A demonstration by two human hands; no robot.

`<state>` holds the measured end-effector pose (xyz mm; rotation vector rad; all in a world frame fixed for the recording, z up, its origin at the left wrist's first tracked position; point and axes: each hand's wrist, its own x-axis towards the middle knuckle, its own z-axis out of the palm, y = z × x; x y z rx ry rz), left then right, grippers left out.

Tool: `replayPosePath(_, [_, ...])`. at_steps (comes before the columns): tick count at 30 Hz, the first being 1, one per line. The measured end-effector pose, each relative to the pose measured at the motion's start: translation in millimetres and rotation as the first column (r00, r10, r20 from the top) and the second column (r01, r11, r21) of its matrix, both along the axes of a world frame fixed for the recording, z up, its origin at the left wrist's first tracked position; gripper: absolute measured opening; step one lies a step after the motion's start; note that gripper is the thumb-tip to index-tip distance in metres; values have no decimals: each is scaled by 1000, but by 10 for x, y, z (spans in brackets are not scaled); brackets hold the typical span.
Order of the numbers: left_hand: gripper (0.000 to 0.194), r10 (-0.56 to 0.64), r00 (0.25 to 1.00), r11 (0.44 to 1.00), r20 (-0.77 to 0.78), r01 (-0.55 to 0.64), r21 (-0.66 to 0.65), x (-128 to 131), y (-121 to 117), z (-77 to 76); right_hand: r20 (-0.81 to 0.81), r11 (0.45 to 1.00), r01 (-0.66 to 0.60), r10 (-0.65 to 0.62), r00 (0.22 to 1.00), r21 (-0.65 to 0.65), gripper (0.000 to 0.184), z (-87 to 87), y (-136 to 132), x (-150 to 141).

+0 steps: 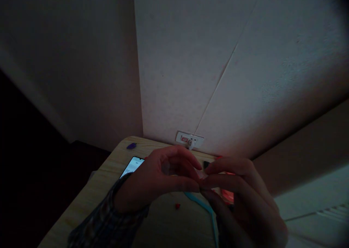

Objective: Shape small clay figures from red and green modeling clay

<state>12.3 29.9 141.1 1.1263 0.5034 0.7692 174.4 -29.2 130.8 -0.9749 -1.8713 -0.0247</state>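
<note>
My left hand (163, 175) and my right hand (242, 186) meet above the wooden table, fingertips touching or nearly so. Between them shows a small, pale pinkish, thin-looking piece (201, 174); the dim light hides what kind of thing it is. Both hands are closed in a pinch around it. Under the hands a teal strip (200, 201) lies on the table, partly hidden. A small red bit (177, 206) rests to its left. Behind my right hand, a red, shiny item (227, 194) is mostly covered.
A lit phone (134, 165) lies beyond my left wrist, partly covered by the sleeve. Near the far left corner of the table (106, 184) is a small purple object (131, 145). A wall socket (188, 138) with a white plug sits just above the table's back edge.
</note>
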Motion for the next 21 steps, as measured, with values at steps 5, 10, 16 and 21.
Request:
replayPosePath(5, [19, -12, 1000, 1000, 26, 12, -15, 17, 1, 12, 34, 1000, -2, 1, 999, 26, 6, 12, 19, 4])
replayPosePath(10, [16, -12, 1000, 1000, -2, 12, -24, 15, -10, 37, 62, 999, 4, -6, 998, 47, 7, 21, 32, 16])
replayPosePath(16, [17, -15, 1000, 1000, 11, 15, -15, 7, -24, 28, 57, 1000, 5, -6, 998, 25, 11, 18, 17, 31])
replayPosePath(21, [13, -18, 1000, 1000, -22, 19, 12, 10, -32, 36, 74, 999, -5, 2, 997, 39, 10, 14, 11, 26])
